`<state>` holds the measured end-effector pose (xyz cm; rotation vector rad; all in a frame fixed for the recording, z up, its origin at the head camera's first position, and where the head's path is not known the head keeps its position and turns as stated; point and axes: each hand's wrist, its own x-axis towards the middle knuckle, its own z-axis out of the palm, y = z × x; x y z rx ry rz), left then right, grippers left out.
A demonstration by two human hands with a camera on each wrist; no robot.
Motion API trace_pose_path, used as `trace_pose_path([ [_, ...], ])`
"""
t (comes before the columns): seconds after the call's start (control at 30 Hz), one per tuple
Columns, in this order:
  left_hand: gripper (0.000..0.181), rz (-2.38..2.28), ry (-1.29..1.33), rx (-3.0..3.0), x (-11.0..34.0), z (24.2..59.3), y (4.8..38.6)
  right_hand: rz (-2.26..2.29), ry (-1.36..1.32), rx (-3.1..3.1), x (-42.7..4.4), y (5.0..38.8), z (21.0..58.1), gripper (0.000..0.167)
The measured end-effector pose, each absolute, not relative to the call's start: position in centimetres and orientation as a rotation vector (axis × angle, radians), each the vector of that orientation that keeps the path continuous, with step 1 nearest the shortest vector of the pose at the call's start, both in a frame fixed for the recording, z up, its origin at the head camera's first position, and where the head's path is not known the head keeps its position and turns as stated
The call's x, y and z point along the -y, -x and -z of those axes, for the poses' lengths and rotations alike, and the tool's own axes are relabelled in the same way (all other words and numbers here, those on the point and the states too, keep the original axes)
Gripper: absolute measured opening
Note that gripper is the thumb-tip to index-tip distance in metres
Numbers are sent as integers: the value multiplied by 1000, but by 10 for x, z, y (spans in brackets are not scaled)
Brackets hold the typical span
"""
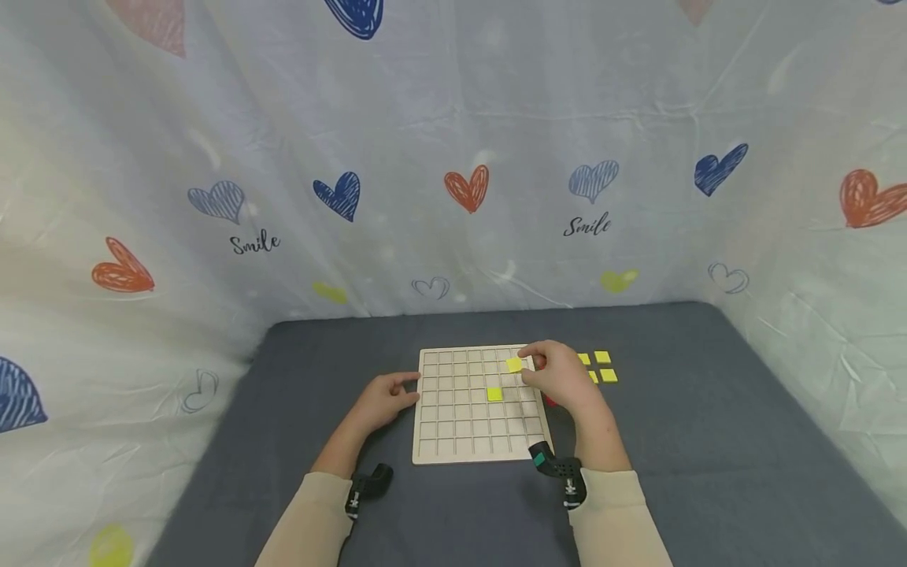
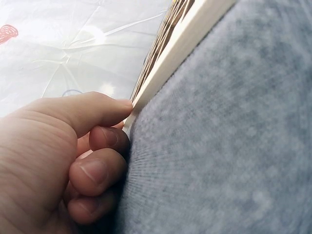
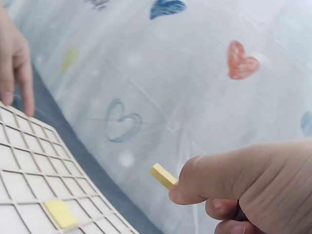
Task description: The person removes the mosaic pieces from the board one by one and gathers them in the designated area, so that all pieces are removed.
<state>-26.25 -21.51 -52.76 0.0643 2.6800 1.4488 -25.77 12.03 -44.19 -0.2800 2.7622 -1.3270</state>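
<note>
A square wooden board [image 1: 453, 409] with a raised grid lies on the grey cloth. One yellow tile [image 1: 494, 394] sits in a cell right of the middle, also visible in the right wrist view [image 3: 61, 214]. My right hand [image 1: 563, 378] pinches a second small yellow square tile [image 1: 513, 365] between thumb and fingers, over the board's far right part. In the right wrist view this held tile [image 3: 164, 176] shows apart from the board, its edge tilted. My left hand [image 1: 383, 402] touches the board's left edge with thumb and fingertips, its other fingers loosely bent.
Several yellow tiles [image 1: 608, 376] lie right of the board, partly behind my right hand. Something red [image 1: 550, 401] peeks out beside the board, mostly covered. A white curtain [image 1: 397, 260] with printed hearts hangs behind the grey-covered table [image 1: 708, 441].
</note>
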Motion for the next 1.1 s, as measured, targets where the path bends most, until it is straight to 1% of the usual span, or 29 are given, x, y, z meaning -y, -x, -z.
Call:
trace_pose_path([
  [0.23, 47, -1453, -81, -2675, 215, 528, 261, 1322, 148, -2761, -154, 257, 439, 37],
  [0.43, 47, -1450, -79, -2679, 215, 527, 260, 1247, 23, -2795, -179, 256, 444, 39],
  [0.7, 47, -1451, -56, -2683, 214, 526, 261, 1134, -17, -2793, -212, 256, 453, 37],
  [1.1, 48, -1446, -79, -2674, 215, 527, 261, 1082, -156, -2691, -234, 259, 482, 30],
])
